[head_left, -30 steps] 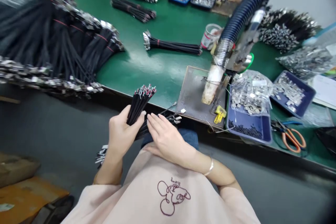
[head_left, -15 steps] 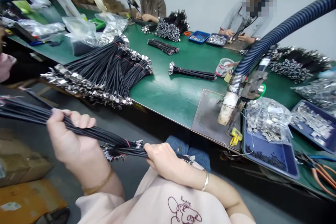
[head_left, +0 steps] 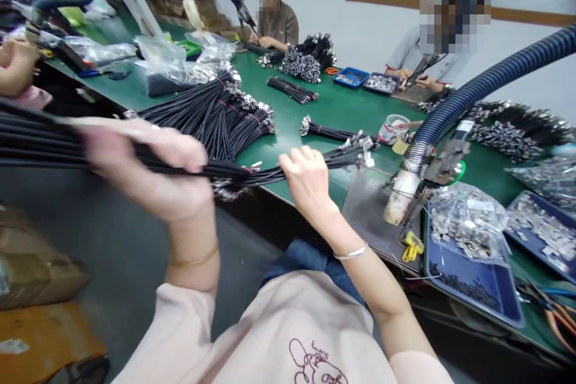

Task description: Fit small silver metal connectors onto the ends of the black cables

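A long bundle of black cables (head_left: 265,176) stretches across my front, lifted above the table's near edge. My left hand (head_left: 157,168), blurred by motion, is wrapped around its thick part at the left. Nearer the right end, my right hand (head_left: 307,177) is closed around the cables. Silver connectors (head_left: 360,149) stick out to the right of that hand. A red tie circles the bundle between my hands. Behind it on the table lies a fanned pile of tied black cables (head_left: 189,111), and a smaller tied cable bundle (head_left: 333,131) is partly covered by the held connectors.
A fume hose (head_left: 477,84) with a white nozzle hangs at the right above a dark board (head_left: 369,204). Blue trays (head_left: 508,300) of small parts and orange-handled pliers (head_left: 558,318) lie further right. Two people (head_left: 279,18) work across the green table. Cardboard boxes (head_left: 36,258) stand at the lower left.
Both hands have raised the cable bundle, and the right hand has moved up and right. The connector end now hangs over the table instead of my lap. The view has shifted slightly.
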`<state>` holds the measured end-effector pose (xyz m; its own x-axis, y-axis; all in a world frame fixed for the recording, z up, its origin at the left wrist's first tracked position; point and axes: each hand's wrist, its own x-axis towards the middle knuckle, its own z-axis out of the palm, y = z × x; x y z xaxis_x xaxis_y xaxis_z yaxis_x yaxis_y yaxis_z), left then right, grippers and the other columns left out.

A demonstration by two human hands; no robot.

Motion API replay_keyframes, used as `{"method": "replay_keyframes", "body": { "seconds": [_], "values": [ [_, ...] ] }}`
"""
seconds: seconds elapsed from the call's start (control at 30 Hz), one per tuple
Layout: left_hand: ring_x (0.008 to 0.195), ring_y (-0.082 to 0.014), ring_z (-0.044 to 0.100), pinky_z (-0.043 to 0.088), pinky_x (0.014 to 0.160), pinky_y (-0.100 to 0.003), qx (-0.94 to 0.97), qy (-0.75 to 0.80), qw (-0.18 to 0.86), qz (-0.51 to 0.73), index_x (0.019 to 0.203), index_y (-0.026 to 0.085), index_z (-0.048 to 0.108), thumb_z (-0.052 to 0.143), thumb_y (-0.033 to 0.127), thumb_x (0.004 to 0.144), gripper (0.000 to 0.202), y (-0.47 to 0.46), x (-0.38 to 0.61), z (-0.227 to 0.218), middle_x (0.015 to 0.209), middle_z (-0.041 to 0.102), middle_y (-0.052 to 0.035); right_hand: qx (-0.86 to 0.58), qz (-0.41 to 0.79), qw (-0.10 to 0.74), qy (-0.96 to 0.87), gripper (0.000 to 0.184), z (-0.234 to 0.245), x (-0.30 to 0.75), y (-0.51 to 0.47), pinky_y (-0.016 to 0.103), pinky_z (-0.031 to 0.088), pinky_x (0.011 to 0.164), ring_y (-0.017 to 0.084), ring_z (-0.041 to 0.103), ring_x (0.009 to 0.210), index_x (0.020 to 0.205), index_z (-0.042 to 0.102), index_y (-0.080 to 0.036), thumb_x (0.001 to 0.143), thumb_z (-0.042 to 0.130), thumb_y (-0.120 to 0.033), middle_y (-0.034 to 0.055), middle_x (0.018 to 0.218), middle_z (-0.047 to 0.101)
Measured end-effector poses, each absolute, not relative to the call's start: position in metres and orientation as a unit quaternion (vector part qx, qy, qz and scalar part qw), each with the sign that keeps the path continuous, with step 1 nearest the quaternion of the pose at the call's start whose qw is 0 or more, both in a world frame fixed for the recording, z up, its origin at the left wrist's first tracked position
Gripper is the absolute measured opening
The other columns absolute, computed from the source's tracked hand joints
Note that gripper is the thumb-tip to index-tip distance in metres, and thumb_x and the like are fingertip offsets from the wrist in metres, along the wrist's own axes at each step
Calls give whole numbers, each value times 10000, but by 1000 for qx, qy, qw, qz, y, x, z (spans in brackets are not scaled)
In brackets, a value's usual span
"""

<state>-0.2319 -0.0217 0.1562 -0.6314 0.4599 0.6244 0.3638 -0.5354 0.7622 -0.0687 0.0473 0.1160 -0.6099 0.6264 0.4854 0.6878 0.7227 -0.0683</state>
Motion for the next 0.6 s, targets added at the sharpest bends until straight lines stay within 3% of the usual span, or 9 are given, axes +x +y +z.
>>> {"method": "replay_keyframes", "body": {
  "seconds": [0.03,0.07,0.13,0.17,0.27,0.33,0.43,0.53,0.6],
  "values": [
    [406,-51,261,247,449,-263,428,405,17,808,709,236,285,470,580,871,423,-10,-217,148,548,256,90,-403,-68,254,-877,230,109,-66,59,424,443,917,255,556,945,853,651,-206,978,464,-156,105,880,657],
    [421,-63,338,305,459,-265,483,394,83,778,720,242,335,579,503,839,377,1,-204,138,554,336,92,-439,-66,253,-860,248,100,-62,70,470,416,1010,260,554,986,856,665,-203,969,455,-135,111,911,664],
    [462,-97,424,376,489,-282,594,403,125,684,679,236,399,562,481,877,355,20,-181,112,558,433,56,-509,-38,217,-832,303,77,-51,87,549,332,1135,270,562,1052,885,694,-181,961,411,-105,135,972,682],
    [510,-119,482,417,533,-296,671,412,136,601,653,229,434,516,477,916,370,27,-172,98,575,489,24,-526,-30,206,-825,322,65,-44,92,581,311,1156,276,577,1056,889,706,-160,948,398,-87,151,964,691],
    [535,-138,540,455,589,-298,759,365,150,518,610,210,525,529,453,920,393,43,-150,61,565,570,-16,-552,-20,189,-812,312,30,-23,100,667,287,1159,307,613,1111,1026,715,-117,922,422,-92,189,1012,716],
    [595,-154,587,471,647,-296,805,338,143,467,636,205,578,522,418,922,362,49,-138,42,613,629,-46,-554,-14,183,-812,382,10,-10,95,669,321,1148,337,584,1247,1230,653,-103,928,420,-116,227,1219,682],
    [621,-171,592,426,644,-303,846,320,115,410,627,203,568,545,356,904,317,53,-124,19,617,638,-54,-534,-7,179,-826,492,-16,13,71,614,361,1168,345,461,1429,1415,522,-101,933,427,-134,235,1497,508],
    [634,-178,586,376,637,-316,879,312,78,352,644,197,563,510,307,935,316,49,-117,0,614,634,-53,-490,-16,211,-846,528,-36,45,29,609,382,1170,350,390,1486,1470,450,-79,948,408,-141,250,1559,422],
    [631,-181,574,349,624,-323,895,314,55,312,655,190,560,488,350,976,366,43,-114,-9,612,628,-52,-443,-5,226,-868,561,-41,69,-4,584,384,1190,325,325,1521,1512,401,-130,951,423,-129,212,1599,376]
  ]
}}
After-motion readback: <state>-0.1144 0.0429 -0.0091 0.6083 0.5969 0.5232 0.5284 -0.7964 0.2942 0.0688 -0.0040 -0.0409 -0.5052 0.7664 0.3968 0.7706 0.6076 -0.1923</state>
